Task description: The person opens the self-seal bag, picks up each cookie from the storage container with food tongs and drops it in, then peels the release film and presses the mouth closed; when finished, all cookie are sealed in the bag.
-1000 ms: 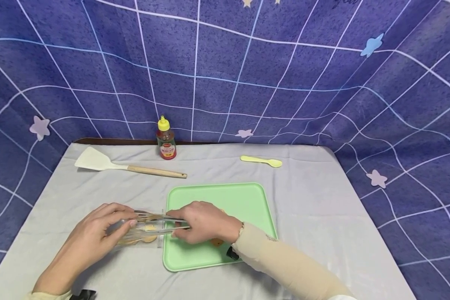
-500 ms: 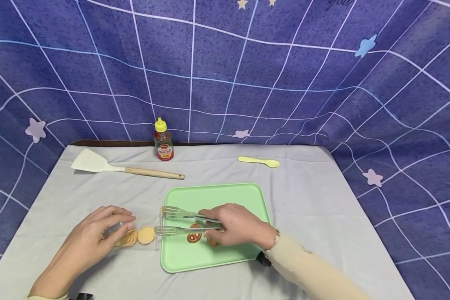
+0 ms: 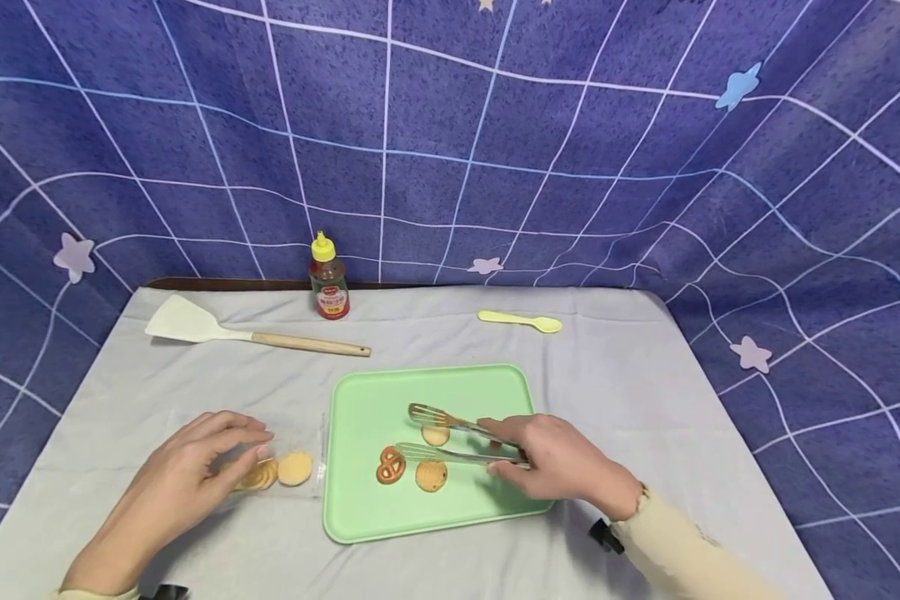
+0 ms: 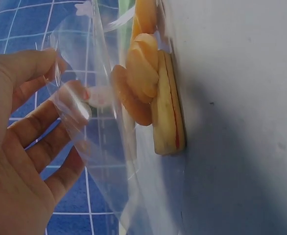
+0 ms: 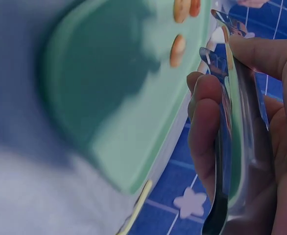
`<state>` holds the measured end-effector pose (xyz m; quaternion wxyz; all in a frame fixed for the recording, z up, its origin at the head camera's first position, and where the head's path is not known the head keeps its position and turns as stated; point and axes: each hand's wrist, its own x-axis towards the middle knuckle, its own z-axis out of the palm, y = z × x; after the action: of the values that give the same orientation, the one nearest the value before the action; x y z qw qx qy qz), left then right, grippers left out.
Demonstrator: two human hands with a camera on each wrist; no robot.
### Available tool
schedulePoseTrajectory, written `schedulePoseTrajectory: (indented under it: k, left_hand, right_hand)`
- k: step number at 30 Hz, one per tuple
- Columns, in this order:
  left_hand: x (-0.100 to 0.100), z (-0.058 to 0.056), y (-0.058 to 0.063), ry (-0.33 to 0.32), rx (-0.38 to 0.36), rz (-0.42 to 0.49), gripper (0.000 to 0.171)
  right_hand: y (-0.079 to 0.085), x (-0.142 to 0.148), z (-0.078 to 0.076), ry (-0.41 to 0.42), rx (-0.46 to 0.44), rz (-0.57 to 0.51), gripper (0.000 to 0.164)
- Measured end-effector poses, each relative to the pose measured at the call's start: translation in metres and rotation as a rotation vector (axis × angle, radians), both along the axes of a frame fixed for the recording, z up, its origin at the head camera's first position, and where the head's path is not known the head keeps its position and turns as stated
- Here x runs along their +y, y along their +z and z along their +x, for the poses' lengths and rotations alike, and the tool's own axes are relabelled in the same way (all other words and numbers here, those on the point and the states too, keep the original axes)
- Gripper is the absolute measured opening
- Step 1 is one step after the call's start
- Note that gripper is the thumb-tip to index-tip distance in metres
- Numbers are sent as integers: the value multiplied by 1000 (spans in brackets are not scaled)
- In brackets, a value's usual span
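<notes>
My left hand pinches the film of a clear plastic bag lifted at its upper side. Inside the bag lie a round biscuit, a swirled biscuit and a bar-shaped sandwich biscuit. Over the right part of the green tray, my right hand grips metal tongs, thumb on one arm and fingers on the other. Their slotted ends are apart with nothing seen between them. Below on the tray are a pretzel, a dark-specked round biscuit and another round biscuit, partly near the tongs.
Behind the tray stands a sauce bottle with a yellow cap. A white spatula with a wooden handle lies at back left, a yellow spoon at back right. A blue curtain hangs behind the cloth-covered table.
My right hand has drawn the tongs rightward from the bag to over the tray, and their ends have spread. The pretzel and biscuits on the tray are now uncovered. The left hand stays put.
</notes>
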<state>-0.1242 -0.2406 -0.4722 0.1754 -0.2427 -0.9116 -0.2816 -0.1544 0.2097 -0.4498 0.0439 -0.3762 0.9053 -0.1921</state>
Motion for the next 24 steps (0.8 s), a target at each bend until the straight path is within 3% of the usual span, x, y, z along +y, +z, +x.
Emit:
schedulePoseTrajectory:
  k: [9,24]
  left_hand:
    - [2,-2,-2,11,4,0,20]
    - [3,-3,-5,-1,-8,-2,23]
  right_hand:
    - [-4,29,5,-72,21,3,53]
    - [-15,34,1,-104,114,31,55]
